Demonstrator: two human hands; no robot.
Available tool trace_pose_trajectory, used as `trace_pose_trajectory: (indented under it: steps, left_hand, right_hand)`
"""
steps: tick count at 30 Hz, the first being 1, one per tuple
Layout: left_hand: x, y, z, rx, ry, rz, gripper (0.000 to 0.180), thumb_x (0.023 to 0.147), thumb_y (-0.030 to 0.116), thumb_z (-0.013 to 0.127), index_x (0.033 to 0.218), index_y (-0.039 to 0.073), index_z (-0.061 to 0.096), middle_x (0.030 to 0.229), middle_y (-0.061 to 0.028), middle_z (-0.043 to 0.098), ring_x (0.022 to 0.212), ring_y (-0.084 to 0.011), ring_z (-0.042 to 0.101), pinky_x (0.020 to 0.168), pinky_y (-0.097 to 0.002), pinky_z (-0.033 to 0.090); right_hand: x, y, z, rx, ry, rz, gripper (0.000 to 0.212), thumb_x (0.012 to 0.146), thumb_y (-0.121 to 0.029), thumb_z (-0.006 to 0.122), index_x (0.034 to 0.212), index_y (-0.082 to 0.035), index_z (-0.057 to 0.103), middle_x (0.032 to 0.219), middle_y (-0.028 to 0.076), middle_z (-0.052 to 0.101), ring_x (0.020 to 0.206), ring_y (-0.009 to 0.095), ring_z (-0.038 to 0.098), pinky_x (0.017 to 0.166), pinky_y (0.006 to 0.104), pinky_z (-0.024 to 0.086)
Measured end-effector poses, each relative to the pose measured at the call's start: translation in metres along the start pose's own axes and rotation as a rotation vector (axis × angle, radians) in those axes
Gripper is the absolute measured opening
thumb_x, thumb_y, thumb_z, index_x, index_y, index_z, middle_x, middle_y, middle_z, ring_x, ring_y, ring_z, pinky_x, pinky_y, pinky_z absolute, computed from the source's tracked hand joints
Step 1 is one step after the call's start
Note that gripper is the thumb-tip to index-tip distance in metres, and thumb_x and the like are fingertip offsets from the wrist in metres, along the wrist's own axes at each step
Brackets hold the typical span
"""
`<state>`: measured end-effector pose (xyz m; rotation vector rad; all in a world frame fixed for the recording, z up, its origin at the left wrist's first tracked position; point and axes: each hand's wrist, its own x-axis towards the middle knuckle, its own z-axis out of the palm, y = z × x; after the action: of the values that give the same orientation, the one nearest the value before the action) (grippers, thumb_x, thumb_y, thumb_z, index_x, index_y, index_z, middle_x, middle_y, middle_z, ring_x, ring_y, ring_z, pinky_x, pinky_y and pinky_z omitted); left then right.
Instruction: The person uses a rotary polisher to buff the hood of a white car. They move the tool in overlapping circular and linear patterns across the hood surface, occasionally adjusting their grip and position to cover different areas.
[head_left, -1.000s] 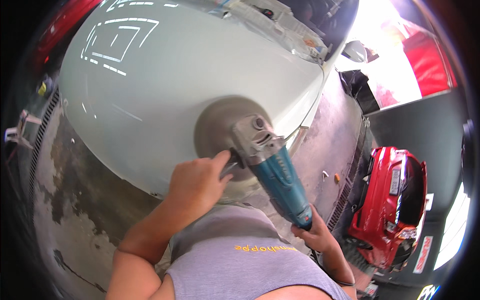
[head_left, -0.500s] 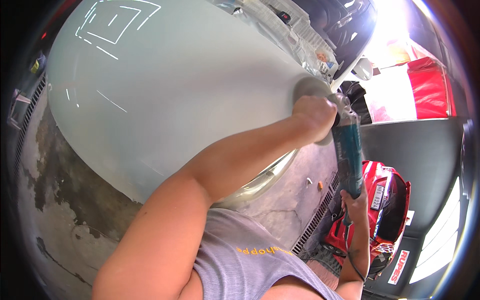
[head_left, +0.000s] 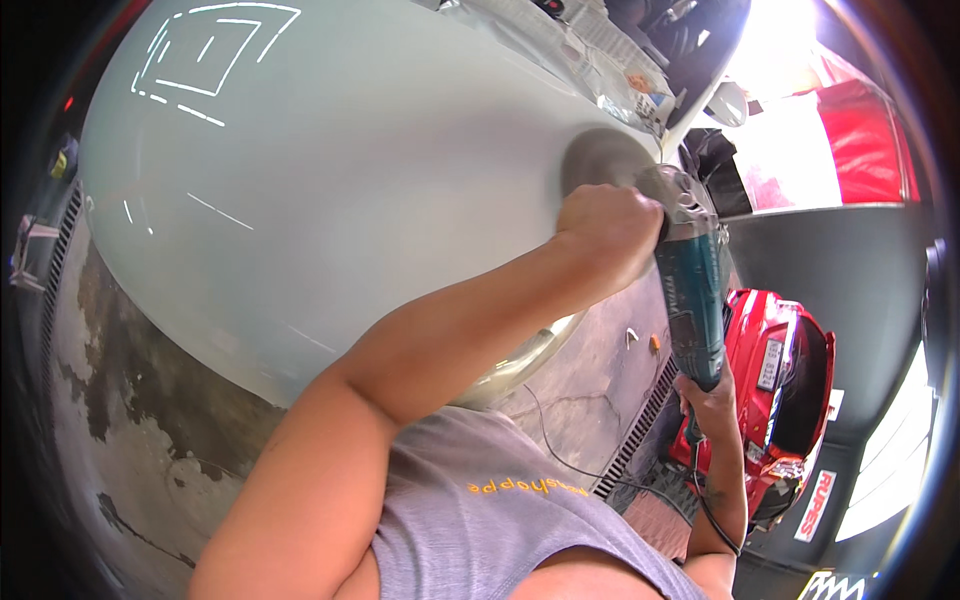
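Now, seen from the head camera, the left hand is clenched around the front side handle of a teal-bodied polisher, while the right hand is wrapped tight around the machine's rear grip, low at the right side of the frame. The round foam pad lies flat against the pale grey-green car bonnet, close to the bonnet's far right edge, beside the windscreen corner.

A second ago the pad sat nearer the bonnet's front edge, close to the person's body, with the left arm bent; half a second ago it had already travelled out toward the right edge. The left arm is now stretched almost fully across the panel (a long diagonal through the frame), which suggests the pass has reached the far end of its sweep and that the nearer paint has been covered.

The bonnet is smooth, gently domed and glossy, mirroring ceiling lights as thin white lines near its far left corner. The pad looks dull, soft and greyish, its edge blurred. The polisher has a hard plastic barrel and a grey metal head, with a thin black cord trailing over the stained, patchy concrete floor. A shiny red car stands at the right, and a slotted drain grate runs beside it.
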<state>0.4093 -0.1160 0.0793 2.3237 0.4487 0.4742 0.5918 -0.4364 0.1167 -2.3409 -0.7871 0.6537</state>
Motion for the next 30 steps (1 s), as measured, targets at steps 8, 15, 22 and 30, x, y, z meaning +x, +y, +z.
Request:
trace_pose_trajectory:
  steps: [8,15,22,30]
  left_hand:
    - [-0.148,0.006,0.007,0.073,-0.010,-0.142,0.029,0.099,0.029,0.075,0.115,0.007,0.066,0.084,-0.0177,0.076,0.080,-0.0406,0.077,0.070,-0.0518,0.060]
    - [-0.284,-0.006,-0.008,0.100,0.121,-0.333,0.041,0.092,0.024,0.083,0.128,0.008,0.070,0.088,-0.0196,0.075,0.079,-0.0431,0.074,0.067,-0.0510,0.058]
    - [-0.353,-0.009,0.008,0.211,0.284,-0.366,0.048,0.090,0.025,0.085,0.134,0.008,0.073,0.091,-0.0187,0.076,0.078,-0.0407,0.075,0.068,-0.0502,0.058]
    - [-0.238,0.035,0.029,0.341,0.027,-0.181,0.052,0.091,0.027,0.085,0.138,0.011,0.071,0.083,-0.0123,0.072,0.069,-0.0351,0.073,0.061,-0.0464,0.057]
  right_hand:
    - [-0.099,0.023,0.068,-0.087,-0.069,-0.010,0.063,0.086,-0.005,0.087,0.141,-0.003,0.055,0.098,0.009,0.073,0.081,0.018,0.068,0.076,0.0342,0.056]
    - [-0.165,0.013,0.144,-0.131,-0.215,-0.167,0.088,0.086,-0.015,0.091,0.159,-0.006,0.044,0.113,0.030,0.076,0.114,0.043,0.076,0.097,0.0450,0.058]
    - [-0.156,0.020,0.163,-0.181,-0.378,-0.257,0.093,0.084,-0.025,0.084,0.165,-0.017,0.040,0.113,0.029,0.075,0.103,0.052,0.072,0.089,0.0537,0.059]
    - [-0.132,0.130,0.192,0.095,-0.033,-0.262,0.080,0.085,-0.017,0.086,0.156,-0.011,0.049,0.113,0.025,0.077,0.108,0.045,0.076,0.089,0.0491,0.061]
